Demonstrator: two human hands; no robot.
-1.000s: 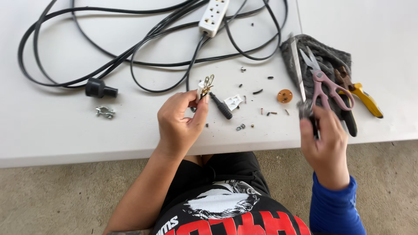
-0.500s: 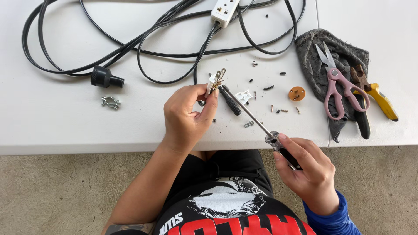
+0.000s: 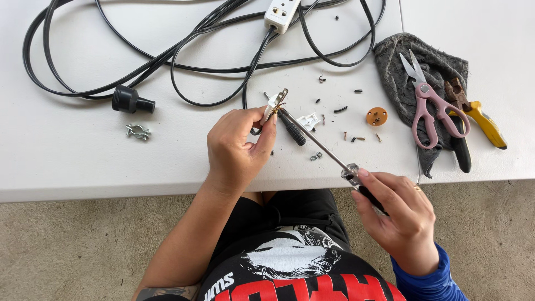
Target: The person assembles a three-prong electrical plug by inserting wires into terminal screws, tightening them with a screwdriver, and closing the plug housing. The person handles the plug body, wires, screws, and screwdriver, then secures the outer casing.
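Your left hand [image 3: 237, 147] was pinched shut on a small plug piece [image 3: 275, 102] with bare copper wire strands, thumb and fingertips closed tight around it, held just above the white table [image 3: 83, 161]. Your right hand [image 3: 398, 214] was wrapped closed around the handle of a screwdriver [image 3: 317, 145], its long shaft slanting up-left so the tip met the plug piece. A black cable [image 3: 184, 67] looped across the table to a white power strip [image 3: 280, 12], with a black plug cover [image 3: 131, 101] and a metal clamp [image 3: 138, 131] to the left. An orange disc [image 3: 377, 116] and loose screws lay near pink-handled scissors [image 3: 429, 103] and yellow-handled pliers [image 3: 473, 111] on a grey rag [image 3: 401, 67].
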